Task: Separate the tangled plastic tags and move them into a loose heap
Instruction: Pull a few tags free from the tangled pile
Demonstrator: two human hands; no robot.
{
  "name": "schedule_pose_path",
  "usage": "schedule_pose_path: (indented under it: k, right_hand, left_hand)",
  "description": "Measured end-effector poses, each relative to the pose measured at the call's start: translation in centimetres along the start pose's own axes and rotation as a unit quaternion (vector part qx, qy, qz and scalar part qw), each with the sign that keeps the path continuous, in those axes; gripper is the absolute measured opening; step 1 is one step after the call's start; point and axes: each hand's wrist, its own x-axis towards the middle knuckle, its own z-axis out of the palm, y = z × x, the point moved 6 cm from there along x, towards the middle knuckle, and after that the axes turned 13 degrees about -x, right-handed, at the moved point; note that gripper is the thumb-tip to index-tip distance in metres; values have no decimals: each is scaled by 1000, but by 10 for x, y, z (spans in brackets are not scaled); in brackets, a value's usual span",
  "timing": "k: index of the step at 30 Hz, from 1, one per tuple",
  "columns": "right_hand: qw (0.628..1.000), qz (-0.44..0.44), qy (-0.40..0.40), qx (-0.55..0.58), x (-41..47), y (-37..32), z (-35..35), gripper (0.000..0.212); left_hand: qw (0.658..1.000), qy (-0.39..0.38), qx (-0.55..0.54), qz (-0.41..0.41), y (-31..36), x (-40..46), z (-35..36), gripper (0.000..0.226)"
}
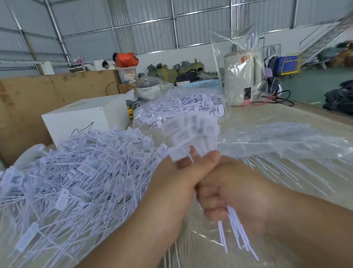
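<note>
Both hands grip one bundle of white plastic tags (192, 130) over the table's middle. My left hand (175, 176) holds the bundle just under the blurred tag heads. My right hand (229, 191) is clenched round the thin tails, which stick out below its fist. A big loose heap of tags (68, 175) spreads across the table to the left, touching my left wrist. More tags lie in a clear plastic bag (289, 143) to the right.
A second bagged pile of tags (179, 105) lies farther back. A white box (86, 118) stands behind the heap, with a cardboard wall (29, 99) at far left. A pale cylindrical appliance (241, 77) under an upright clear bag stands at the back right.
</note>
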Motion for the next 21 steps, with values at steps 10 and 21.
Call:
schedule_pose_path:
  k: [10, 21]
  right_hand:
    - [977, -62, -16, -204, -2, -6, 1, 8]
    - [794, -70, 72, -599, 2, -4, -31, 21]
  left_hand:
    - [978, 140, 81, 130, 54, 16, -51, 29]
    - [761, 210, 610, 60, 53, 35, -96, 66]
